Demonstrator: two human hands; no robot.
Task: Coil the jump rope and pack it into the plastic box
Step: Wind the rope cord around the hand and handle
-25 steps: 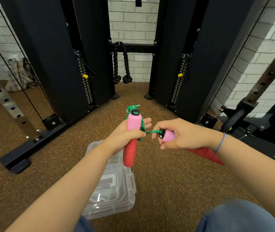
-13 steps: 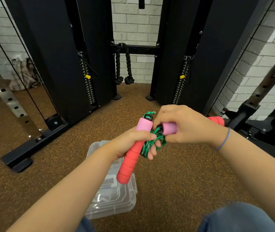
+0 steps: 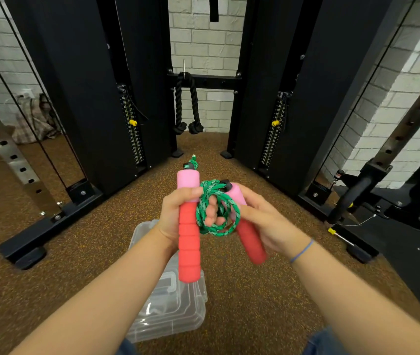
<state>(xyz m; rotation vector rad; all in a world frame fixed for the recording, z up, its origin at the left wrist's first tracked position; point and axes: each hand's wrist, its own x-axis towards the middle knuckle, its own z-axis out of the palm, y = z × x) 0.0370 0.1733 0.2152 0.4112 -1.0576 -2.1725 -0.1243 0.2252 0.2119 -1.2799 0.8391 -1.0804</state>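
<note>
- Up in mid-air between both hands, directly above the plastic box [image 3: 170,313]: the jump rope [image 3: 203,198], well clear of the speckled floor [image 3: 255,303].
- Gripped in the left hand [image 3: 173,216], fingers curled round it: the first handle [image 3: 189,249], standing almost upright, pink end up and away, red end pointing straight down at the box.
- Clamped in the right hand [image 3: 265,221], thumb and fingers wrapped about it: the second handle [image 3: 251,242], tilted, black-capped pink end up toward the middle, red end slanting down and out to the right. Blurred, so no finer detail there.
- Together making a narrow V: pink tops close, red tails spread apart.
- Looped in several turns between the two handles: the green cord [image 3: 225,231], ringed round the left hand's fingertips [image 3: 212,213], which poke through the coil.
- Sticking up out of the first handle's top: a short knotted tail of the same cord.
- Down on the floor, partly hidden under the left forearm: the clear box, lid side up, moulded carry handle on top, longer side running away from the camera.
- Hard to tell through the plastic whether anything lies inside.
- Straight ahead: a black cable machine [image 3: 88,98], with a black rope attachment [image 3: 187,103] hanging between its two columns.
- On the right wrist: a thin blue band [image 3: 302,251].
</note>
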